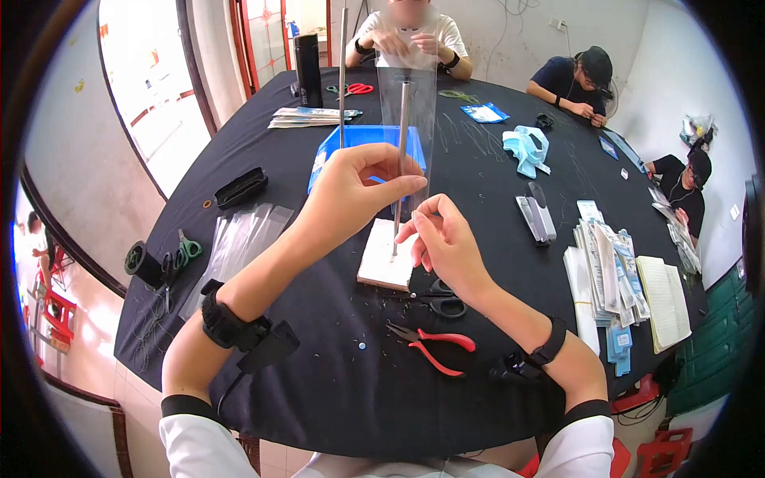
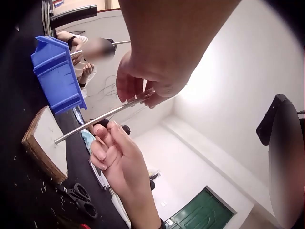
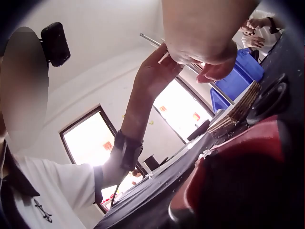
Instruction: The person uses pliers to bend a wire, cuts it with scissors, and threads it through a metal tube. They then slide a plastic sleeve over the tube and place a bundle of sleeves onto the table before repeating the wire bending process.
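A thin metal rod (image 1: 404, 123) stands upright on a white-topped block (image 1: 376, 259) with brown sides. My left hand (image 1: 358, 183) pinches the rod partway up, between thumb and fingers. Lower down, my right hand (image 1: 453, 248) is close beside the rod, its fingers bent and the thumb near the index fingertip; I cannot tell whether a fine thread is between them. In the left wrist view the rod's lower end (image 2: 58, 141) meets the block's white face. Black-handled scissors (image 1: 446, 301) lie just right of the block, with red-handled pliers (image 1: 434, 342) nearer me.
Behind the block sits a blue bin (image 1: 327, 151), near a second rod (image 1: 343, 72) and a clear plastic sleeve (image 1: 426, 103). Clear bags (image 1: 239, 247) and green scissors (image 1: 188, 248) lie left. A stapler (image 1: 536, 217) and packets (image 1: 602, 263) lie right. Other people sit around the table.
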`<act>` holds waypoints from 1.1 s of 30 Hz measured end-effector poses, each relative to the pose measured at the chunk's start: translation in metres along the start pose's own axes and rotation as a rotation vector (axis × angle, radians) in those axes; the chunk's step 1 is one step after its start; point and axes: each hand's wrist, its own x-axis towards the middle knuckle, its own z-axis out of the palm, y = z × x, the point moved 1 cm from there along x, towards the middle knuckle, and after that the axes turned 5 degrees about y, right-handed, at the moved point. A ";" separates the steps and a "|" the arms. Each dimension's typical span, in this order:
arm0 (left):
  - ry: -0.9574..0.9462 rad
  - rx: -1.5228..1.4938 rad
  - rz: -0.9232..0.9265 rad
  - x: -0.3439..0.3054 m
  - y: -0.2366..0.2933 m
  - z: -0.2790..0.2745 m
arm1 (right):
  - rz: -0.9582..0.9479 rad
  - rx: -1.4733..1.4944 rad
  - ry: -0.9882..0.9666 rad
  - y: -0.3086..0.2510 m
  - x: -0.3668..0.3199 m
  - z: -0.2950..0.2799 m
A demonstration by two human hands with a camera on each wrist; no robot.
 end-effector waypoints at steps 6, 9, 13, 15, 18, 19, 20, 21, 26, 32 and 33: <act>0.014 -0.067 -0.020 -0.002 -0.004 0.007 | -0.021 0.034 0.011 0.004 -0.001 0.003; 0.015 -0.096 -0.011 -0.002 -0.007 0.008 | -0.043 0.029 0.017 0.006 -0.002 0.004; 0.011 -0.103 0.015 -0.003 -0.006 0.008 | -0.046 0.012 0.031 0.005 -0.002 0.004; 0.024 -0.097 0.007 -0.004 -0.007 0.008 | -0.048 0.005 0.036 0.005 -0.002 0.003; 0.037 -0.118 -0.004 -0.004 -0.010 0.009 | -0.046 0.008 0.041 0.006 -0.002 0.003; 0.042 -0.131 -0.007 -0.004 -0.012 0.010 | -0.045 0.011 0.042 0.006 -0.002 0.004; 0.050 -0.131 -0.006 -0.005 -0.012 0.010 | -0.043 0.011 0.042 0.006 -0.002 0.004; 0.058 -0.131 -0.005 -0.005 -0.013 0.012 | -0.040 0.011 0.042 0.006 -0.002 0.004; 0.088 -0.174 0.000 -0.007 -0.016 0.016 | -0.020 -0.014 0.031 0.008 -0.003 0.003; 0.043 -0.109 0.006 -0.006 -0.014 0.013 | -0.022 -0.021 0.033 0.009 -0.003 0.004; 0.038 -0.108 -0.001 -0.006 -0.014 0.012 | -0.019 -0.022 0.032 0.009 -0.003 0.004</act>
